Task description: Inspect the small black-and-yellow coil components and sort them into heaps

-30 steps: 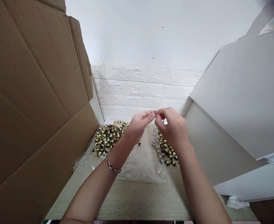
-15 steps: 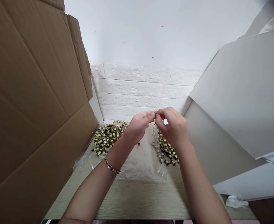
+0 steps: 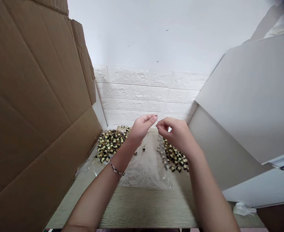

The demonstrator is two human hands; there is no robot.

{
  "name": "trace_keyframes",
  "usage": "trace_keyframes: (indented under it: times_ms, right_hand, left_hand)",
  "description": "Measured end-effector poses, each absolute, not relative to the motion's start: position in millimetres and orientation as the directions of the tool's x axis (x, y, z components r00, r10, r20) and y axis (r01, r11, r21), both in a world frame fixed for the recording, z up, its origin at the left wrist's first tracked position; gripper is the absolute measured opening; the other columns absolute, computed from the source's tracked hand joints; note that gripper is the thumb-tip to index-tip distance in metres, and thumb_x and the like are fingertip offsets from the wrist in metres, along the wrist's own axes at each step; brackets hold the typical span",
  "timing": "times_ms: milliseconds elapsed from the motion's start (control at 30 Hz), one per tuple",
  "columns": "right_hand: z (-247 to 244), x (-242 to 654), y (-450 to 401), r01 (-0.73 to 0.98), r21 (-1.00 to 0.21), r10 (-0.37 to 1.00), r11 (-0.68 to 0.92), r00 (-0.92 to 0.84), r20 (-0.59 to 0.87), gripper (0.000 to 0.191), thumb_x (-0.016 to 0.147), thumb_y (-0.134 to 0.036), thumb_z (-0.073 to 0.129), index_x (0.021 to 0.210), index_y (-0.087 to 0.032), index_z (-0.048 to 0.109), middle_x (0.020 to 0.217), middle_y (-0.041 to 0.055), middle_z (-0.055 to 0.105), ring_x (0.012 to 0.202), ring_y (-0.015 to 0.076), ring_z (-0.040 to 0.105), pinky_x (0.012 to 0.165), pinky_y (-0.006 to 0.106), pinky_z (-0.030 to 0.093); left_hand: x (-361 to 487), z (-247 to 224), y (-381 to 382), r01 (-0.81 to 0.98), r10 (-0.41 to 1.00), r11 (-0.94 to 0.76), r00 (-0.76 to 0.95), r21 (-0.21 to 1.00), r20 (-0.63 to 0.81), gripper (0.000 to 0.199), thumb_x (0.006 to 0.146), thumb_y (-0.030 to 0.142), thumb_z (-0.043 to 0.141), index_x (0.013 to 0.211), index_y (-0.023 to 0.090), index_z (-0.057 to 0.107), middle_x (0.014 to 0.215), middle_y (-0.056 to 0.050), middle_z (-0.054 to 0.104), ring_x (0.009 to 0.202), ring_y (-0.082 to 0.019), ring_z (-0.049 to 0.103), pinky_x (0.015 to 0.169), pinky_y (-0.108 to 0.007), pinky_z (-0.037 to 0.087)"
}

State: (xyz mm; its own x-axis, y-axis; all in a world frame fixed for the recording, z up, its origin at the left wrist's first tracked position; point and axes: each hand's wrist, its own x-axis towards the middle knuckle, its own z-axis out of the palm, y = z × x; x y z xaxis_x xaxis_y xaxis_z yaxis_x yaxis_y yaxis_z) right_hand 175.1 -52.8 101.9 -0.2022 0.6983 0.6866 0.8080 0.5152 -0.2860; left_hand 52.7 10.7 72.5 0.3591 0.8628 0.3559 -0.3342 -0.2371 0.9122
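My left hand (image 3: pixel 142 129) is raised over a clear plastic bag (image 3: pixel 147 175), thumb and forefinger pinched together. A thin, wire-like tip sticks up from these fingertips; the rest of what they hold is hidden. Close on its right, my right hand (image 3: pixel 178 132) is also closed in a pinch, a small gap from the left fingertips. Whatever lies between its fingers is too small to make out. Left of my hands is a heap of small yellow-and-black wound coils (image 3: pixel 110 143) with copper-coloured leads. A second pile of coils (image 3: pixel 176 158) lies under and beside my right wrist.
A single coil (image 3: pixel 143 148) lies on the bag between the piles. A tall cardboard sheet (image 3: pixel 40 106) walls the left side, and white panels (image 3: pixel 248 96) close in the right. A white brick-patterned wall (image 3: pixel 132 91) stands behind. Crumpled white material (image 3: pixel 244 208) lies at the table's right.
My hands have drawn slightly apart; the fingertips that met around a small dark piece now show a gap. My right hand has shifted a little left and down. The lone coil is more visible.
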Motion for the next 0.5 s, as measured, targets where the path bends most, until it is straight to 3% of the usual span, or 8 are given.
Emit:
trace_keyframes:
  times_ms: [100, 200, 333, 500]
  right_hand:
    - [102.8, 179.7, -50.9, 0.785, -0.374, 0.688, 0.493, -0.089, 0.72, 0.011, 0.074, -0.02, 0.049, 0.071, -0.02, 0.06, 0.064, -0.0024, 0.059, 0.057, 0.0089, 0.051, 0.053, 0.02, 0.038]
    - [100.4, 183.6, -44.8, 0.776, -0.447, 0.645, 0.445, 0.068, 0.761, 0.013, 0.074, -0.028, 0.051, 0.076, -0.019, 0.061, 0.067, -0.0003, 0.061, 0.054, 0.0099, 0.051, 0.054, 0.022, 0.039]
    - [97.2, 186.2, -38.6, 0.746, -0.546, 0.675, 0.382, 0.178, 0.716, 0.022, 0.072, -0.039, 0.055, 0.075, -0.018, 0.063, 0.059, -0.0007, 0.059, 0.049, 0.0098, 0.049, 0.052, 0.023, 0.039]
    - [96.6, 185.0, -38.3, 0.741, -0.567, 0.707, 0.361, 0.179, 0.684, 0.02, 0.073, -0.036, 0.054, 0.067, -0.019, 0.063, 0.056, -0.002, 0.058, 0.048, 0.009, 0.047, 0.052, 0.023, 0.037]
  left_hand:
    - [53.0, 72.5, 10.0, -0.082, 0.837, -0.506, 0.196, 0.859, 0.512, 0.025, 0.069, 0.033, 0.061, 0.088, 0.017, 0.062, 0.092, -0.006, 0.061, 0.088, -0.018, 0.051, 0.081, -0.03, 0.035]
    - [53.3, 74.5, 3.3, 0.175, 0.744, -0.668, 0.13, 0.723, 0.656, 0.019, 0.072, 0.032, 0.058, 0.087, 0.021, 0.062, 0.093, -0.004, 0.061, 0.094, -0.02, 0.049, 0.086, -0.033, 0.03]
    - [54.7, 75.3, -4.0, 0.408, 0.651, -0.727, 0.155, 0.552, 0.743, 0.016, 0.075, 0.034, 0.055, 0.088, 0.024, 0.06, 0.093, -0.002, 0.061, 0.094, -0.021, 0.047, 0.09, -0.035, 0.02]
    - [54.8, 74.3, -5.3, 0.498, 0.603, -0.74, 0.193, 0.452, 0.774, 0.018, 0.08, 0.034, 0.048, 0.091, 0.024, 0.058, 0.094, -0.002, 0.061, 0.094, -0.02, 0.047, 0.09, -0.035, 0.016]
